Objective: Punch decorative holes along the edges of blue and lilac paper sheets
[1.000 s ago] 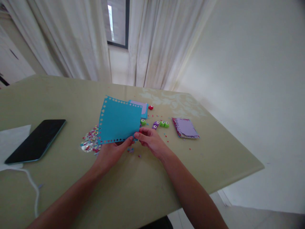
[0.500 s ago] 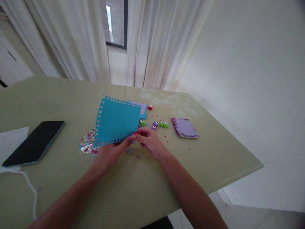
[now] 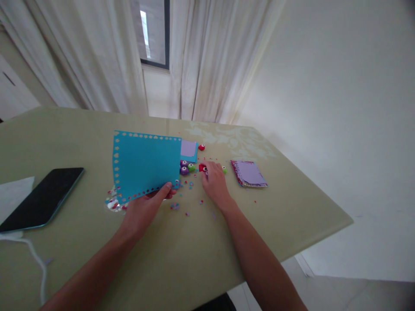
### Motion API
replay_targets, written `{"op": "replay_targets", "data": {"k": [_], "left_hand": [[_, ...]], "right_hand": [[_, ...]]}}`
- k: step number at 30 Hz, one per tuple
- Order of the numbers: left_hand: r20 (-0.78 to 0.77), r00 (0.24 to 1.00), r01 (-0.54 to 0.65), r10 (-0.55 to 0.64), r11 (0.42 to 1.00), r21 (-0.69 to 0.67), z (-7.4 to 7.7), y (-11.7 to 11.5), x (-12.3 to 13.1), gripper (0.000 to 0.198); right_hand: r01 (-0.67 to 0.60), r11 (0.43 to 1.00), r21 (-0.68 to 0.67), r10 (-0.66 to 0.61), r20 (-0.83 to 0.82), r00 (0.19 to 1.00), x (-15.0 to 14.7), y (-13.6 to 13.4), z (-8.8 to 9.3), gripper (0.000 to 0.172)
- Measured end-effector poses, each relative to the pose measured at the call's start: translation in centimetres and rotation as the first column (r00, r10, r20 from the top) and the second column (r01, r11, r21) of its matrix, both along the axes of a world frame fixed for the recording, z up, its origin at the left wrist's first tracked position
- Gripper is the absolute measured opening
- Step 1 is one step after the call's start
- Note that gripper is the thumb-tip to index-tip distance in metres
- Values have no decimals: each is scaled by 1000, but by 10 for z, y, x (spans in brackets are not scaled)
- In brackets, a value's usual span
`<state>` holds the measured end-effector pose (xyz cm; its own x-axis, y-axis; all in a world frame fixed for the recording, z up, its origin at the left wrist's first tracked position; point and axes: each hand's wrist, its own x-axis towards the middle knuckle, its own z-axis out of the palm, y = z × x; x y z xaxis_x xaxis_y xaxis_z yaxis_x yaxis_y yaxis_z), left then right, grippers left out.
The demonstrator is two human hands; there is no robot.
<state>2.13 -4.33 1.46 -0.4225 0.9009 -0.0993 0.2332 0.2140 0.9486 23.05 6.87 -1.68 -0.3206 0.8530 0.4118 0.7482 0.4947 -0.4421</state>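
My left hand [image 3: 142, 209] pinches the lower edge of a blue paper sheet [image 3: 145, 164] with punched holes along its borders, holding it tilted up above the table. My right hand [image 3: 214, 183] reaches forward among small craft punches, its fingers curled over a red punch [image 3: 202, 167]. A purple punch [image 3: 184, 170] and a green punch [image 3: 191, 166] lie just left of that hand. Whether the fingers grip the red punch or only touch it is hidden.
A pile of punched confetti [image 3: 113, 203] lies under the sheet. A stack of lilac cards [image 3: 249, 173] sits to the right, a black phone [image 3: 40, 198] on white cloth to the left, another red punch [image 3: 201, 147] and blue and lilac paper [image 3: 189, 149] farther back.
My right hand has let go of the sheet's corner and moved forward to the punches. My left hand has swung the sheet to the left.
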Motion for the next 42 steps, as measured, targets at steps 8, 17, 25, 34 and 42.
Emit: {"op": "replay_targets", "data": {"k": [8,17,25,34,42], "left_hand": [[63,990,-126,129,991,-50,4,-1,-2,36],[142,978,-149,151,988,-25,19,-3,6,32],[107,985,-139,138,990,4,2,-2,0,43],[118,993,-41,30,995,88,-1,0,1,40],[61,998,-5,-1,996,93,-2,0,1,38]], "right_hand": [[74,997,22,-77,256,964,-14,-13,3,34],[-358,933,-24,355,203,912,-35,-37,3,23],[-324,922,-213,253,-304,918,-30,-36,6,30],[-617,629,-472,-120,-844,523,-31,-38,16,45],[-609,626,-488,-158,-843,514,-35,-39,18,50]]}}
